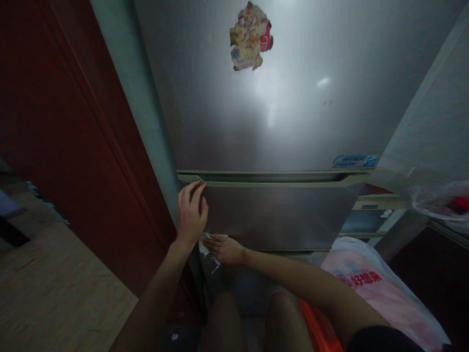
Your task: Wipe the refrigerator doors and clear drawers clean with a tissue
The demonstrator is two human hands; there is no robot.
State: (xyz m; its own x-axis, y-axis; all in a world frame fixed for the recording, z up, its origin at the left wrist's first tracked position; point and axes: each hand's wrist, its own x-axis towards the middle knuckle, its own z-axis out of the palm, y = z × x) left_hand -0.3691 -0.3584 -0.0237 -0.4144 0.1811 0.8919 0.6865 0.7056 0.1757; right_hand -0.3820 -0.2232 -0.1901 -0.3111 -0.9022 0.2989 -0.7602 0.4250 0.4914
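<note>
A silver refrigerator (293, 122) fills the middle of the view, its doors closed. My left hand (191, 212) rests at the upper left corner of the middle door (278, 215), fingers bent and apart, holding nothing. Lower down, my right hand (225, 248) presses a crumpled white tissue (205, 247) against the fridge's left edge, near the gap under the middle door. Part of the tissue hangs below the fingers.
A worn magnet or sticker (250, 38) is on the top door. Dark red wooden door (73, 122) at left, tiled floor (66, 288) beyond it. A white and pink plastic bag (381, 288) and an orange object (320, 327) are at lower right.
</note>
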